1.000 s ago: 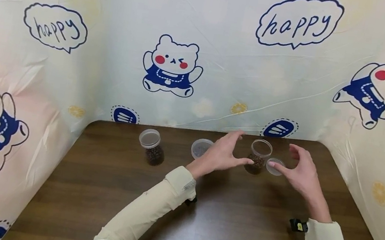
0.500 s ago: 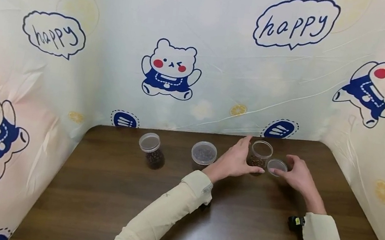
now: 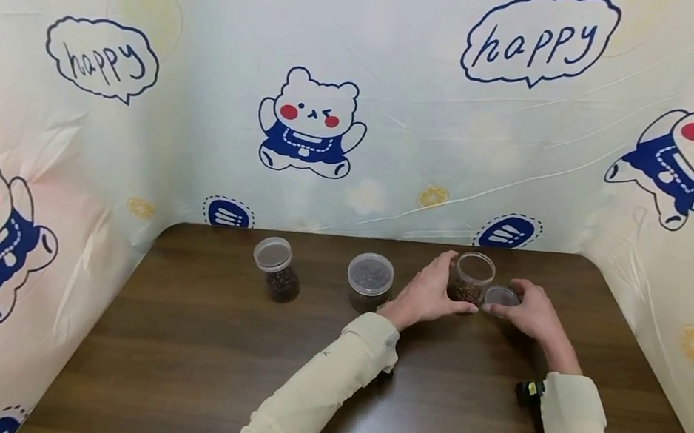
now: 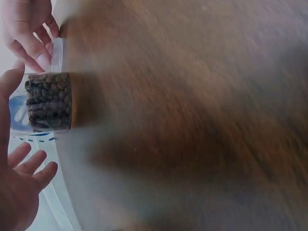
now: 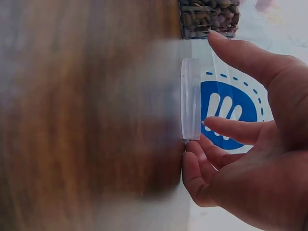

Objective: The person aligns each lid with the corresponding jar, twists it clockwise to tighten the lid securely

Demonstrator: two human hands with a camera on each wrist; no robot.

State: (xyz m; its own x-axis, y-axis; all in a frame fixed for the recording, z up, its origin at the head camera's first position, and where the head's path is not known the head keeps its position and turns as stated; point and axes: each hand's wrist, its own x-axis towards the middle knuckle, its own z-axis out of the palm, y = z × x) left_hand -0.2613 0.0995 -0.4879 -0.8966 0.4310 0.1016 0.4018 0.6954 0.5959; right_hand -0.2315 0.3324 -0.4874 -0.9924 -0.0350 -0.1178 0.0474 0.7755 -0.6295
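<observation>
An uncovered clear jar [image 3: 466,288] partly filled with what look like coffee beans [image 4: 49,102] stands upright near the table's back edge. My left hand [image 3: 430,292] is spread around its left side, thumb in front; the left wrist view shows a gap between fingers and jar. Just right of the jar, a clear round lid [image 5: 190,98] lies flat on the table. Over it is my right hand [image 3: 535,316], thumb toward the jar and the other fingers at the lid's far side. Fingertips [image 5: 191,171] of that hand come right to the lid's edge and the tabletop.
Left of my left hand stands a wide lidded jar [image 3: 370,280] with dark contents. Farther left is a taller lidded jar [image 3: 277,270], also holding dark beans. A printed curtain [image 3: 404,105] rises behind the brown wooden table [image 3: 184,357].
My left hand has moved right, closer around the uncovered jar, revealing the wide lidded jar. My right hand has lowered toward the lid.
</observation>
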